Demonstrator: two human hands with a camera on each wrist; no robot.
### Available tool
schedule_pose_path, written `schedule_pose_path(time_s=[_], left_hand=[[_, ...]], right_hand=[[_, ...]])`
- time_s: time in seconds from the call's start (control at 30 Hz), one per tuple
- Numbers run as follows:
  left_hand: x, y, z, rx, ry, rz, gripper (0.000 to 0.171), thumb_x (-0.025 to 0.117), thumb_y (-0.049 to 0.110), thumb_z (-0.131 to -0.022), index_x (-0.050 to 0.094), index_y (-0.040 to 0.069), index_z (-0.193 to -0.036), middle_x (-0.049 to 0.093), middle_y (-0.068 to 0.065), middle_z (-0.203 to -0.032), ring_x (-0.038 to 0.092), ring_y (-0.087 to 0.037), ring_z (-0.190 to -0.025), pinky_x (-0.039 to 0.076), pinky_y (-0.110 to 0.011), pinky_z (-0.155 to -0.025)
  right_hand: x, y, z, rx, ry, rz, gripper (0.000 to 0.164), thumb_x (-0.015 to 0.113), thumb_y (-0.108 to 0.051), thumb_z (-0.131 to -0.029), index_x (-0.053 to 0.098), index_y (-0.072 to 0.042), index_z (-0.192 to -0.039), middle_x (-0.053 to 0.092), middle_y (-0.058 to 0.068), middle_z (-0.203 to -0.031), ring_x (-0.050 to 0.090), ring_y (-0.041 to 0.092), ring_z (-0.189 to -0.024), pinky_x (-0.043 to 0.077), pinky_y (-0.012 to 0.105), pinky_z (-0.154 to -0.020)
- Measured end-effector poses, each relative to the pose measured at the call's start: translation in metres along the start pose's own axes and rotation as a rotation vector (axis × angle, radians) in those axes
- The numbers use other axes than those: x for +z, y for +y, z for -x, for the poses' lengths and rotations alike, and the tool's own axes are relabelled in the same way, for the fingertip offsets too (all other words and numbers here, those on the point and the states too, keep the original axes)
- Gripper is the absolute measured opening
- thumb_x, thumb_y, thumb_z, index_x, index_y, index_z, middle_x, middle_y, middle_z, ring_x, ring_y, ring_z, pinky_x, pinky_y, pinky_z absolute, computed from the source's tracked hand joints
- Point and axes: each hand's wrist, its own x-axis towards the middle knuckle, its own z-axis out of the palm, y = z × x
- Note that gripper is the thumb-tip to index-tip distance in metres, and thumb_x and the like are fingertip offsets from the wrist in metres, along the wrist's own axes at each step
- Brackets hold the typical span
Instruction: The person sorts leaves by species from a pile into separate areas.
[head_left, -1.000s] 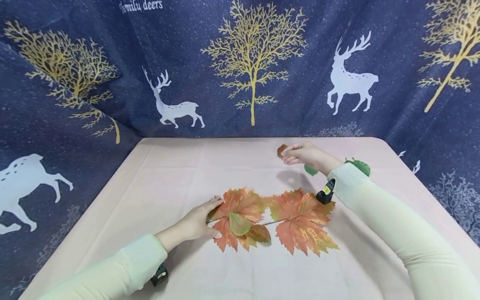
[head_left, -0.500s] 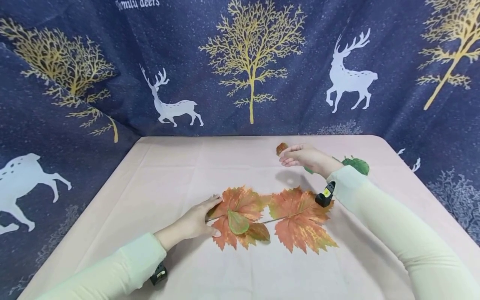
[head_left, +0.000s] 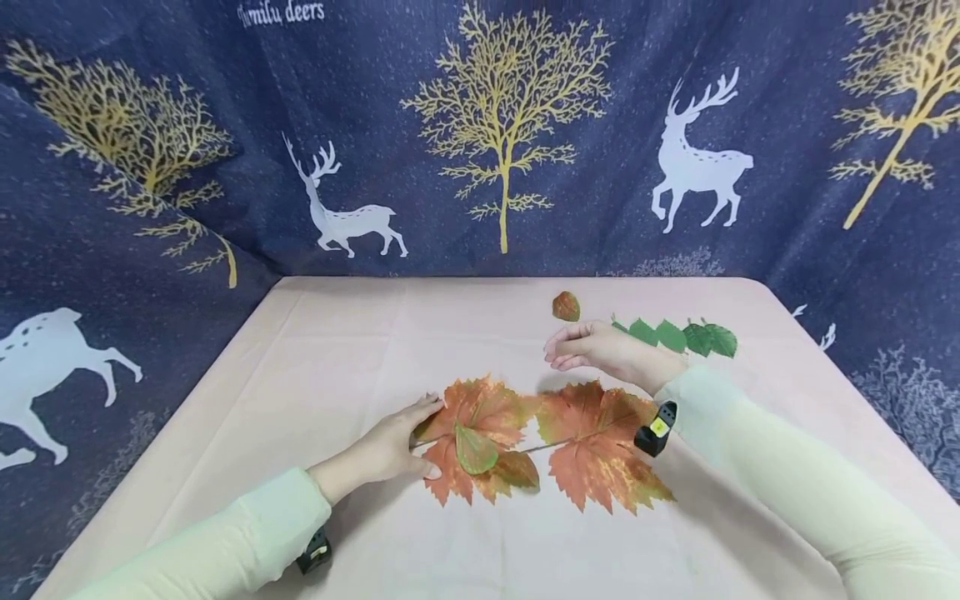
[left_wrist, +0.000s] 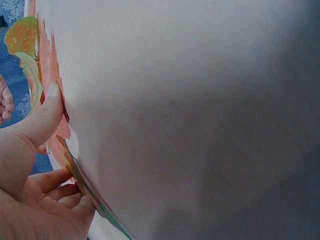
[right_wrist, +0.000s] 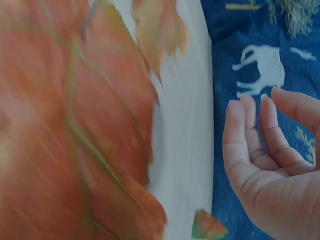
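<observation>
My left hand (head_left: 386, 446) rests at the left edge of a large orange autumn leaf (head_left: 491, 402), its thumb and fingers touching it and holding nothing clasped. On that leaf lie a small pale-green leaf (head_left: 474, 450) and a brownish one (head_left: 519, 469). A second large orange leaf (head_left: 600, 454) lies to its right. My right hand (head_left: 603, 352) hovers beyond this second leaf, fingers loosely bent; the right wrist view shows nothing between them. Just past its fingertips is a small red-brown leaf (head_left: 566, 306) on the table.
Green leaves (head_left: 671, 335) form an overlapping row at the back right of the pale pink table (head_left: 330, 333), partly behind my right hand. A dark blue cloth (head_left: 450, 233) printed with deer and trees hangs along the back and sides. Each wrist carries a black camera (head_left: 656, 429).
My right hand has left the small red-brown leaf at the back and drawn nearer to me, uncovering more of the green row. The left hand has stayed in place.
</observation>
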Motion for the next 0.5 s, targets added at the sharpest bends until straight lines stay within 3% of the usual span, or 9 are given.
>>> schedule_pose_path(time_s=[0.1,0.23,0.37,0.5], left_hand=[[0.001,0.0,0.001,0.006,0.004,0.012,0.091,0.085,0.013,-0.072,0.036,0.004,-0.149,0.025,-0.014,-0.159,0.022,-0.035,-0.147,0.028,-0.055,-0.115],[0.003,0.0,0.003,0.017,0.003,0.03,0.091,0.085,0.013,-0.072,0.036,0.003,-0.149,0.025,-0.015,-0.159,0.022,-0.036,-0.146,0.027,-0.056,-0.115],[0.005,0.001,0.004,0.021,0.008,0.029,0.091,0.085,0.013,-0.072,0.037,0.003,-0.148,0.026,-0.016,-0.159,0.023,-0.038,-0.146,0.028,-0.057,-0.114],[0.003,0.003,0.004,0.023,0.015,0.023,0.091,0.085,0.013,-0.071,0.037,0.003,-0.148,0.026,-0.015,-0.159,0.023,-0.038,-0.146,0.028,-0.057,-0.115]], right_hand=[[0.012,0.004,0.007,0.004,-0.011,-0.022,0.035,0.056,-0.012,-0.098,0.056,0.01,-0.125,0.069,0.008,-0.11,0.067,0.018,-0.097,0.05,0.043,-0.1],[0.024,0.012,0.016,-0.006,-0.023,-0.08,0.036,0.062,-0.012,-0.094,0.057,0.009,-0.122,0.07,0.002,-0.1,0.068,0.019,-0.093,0.054,0.038,-0.093],[0.036,0.017,0.026,-0.021,-0.04,-0.071,0.037,0.062,-0.01,-0.093,0.056,0.012,-0.122,0.07,0.012,-0.105,0.067,0.017,-0.09,0.056,0.032,-0.087],[0.049,0.013,0.037,-0.016,-0.07,-0.027,0.04,0.065,-0.014,-0.091,0.057,0.01,-0.123,0.069,0.016,-0.109,0.067,0.02,-0.092,0.056,0.037,-0.089]])
